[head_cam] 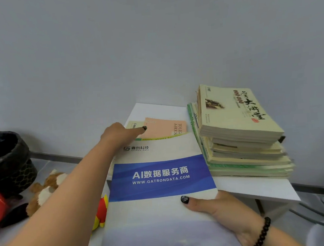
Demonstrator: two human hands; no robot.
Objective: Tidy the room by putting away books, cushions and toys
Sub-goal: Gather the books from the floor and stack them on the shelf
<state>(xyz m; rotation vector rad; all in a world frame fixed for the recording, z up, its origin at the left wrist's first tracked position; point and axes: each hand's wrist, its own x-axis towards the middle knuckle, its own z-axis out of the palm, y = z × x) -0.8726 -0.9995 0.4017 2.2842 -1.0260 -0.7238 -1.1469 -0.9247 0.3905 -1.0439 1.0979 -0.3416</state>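
Lower left of frame, toys (pixel 46 188) are lying on the floor. At centre, our left hand (pixel 119 133) is reaching w/ forefinger straight onto the pink book (pixel 165 127). Our right hand (pixel 222 207) is pinching the big brochure (pixel 160 181), thumb on top; long axis running away from us; its underside fingers are hidden. Book stack (pixel 239 136) is sitting right on the table (pixel 259 189).

We hold a white-and-blue brochure (pixel 160 183) over the white table (pixel 259 187), our right hand (pixel 222 207) gripping its near edge, thumb on top. Our left hand (pixel 119 133) touches its far end beside a pink book (pixel 165 127). A book stack (pixel 239 134) stands at right; plush toys (pixel 46 188) lie on the floor at left.
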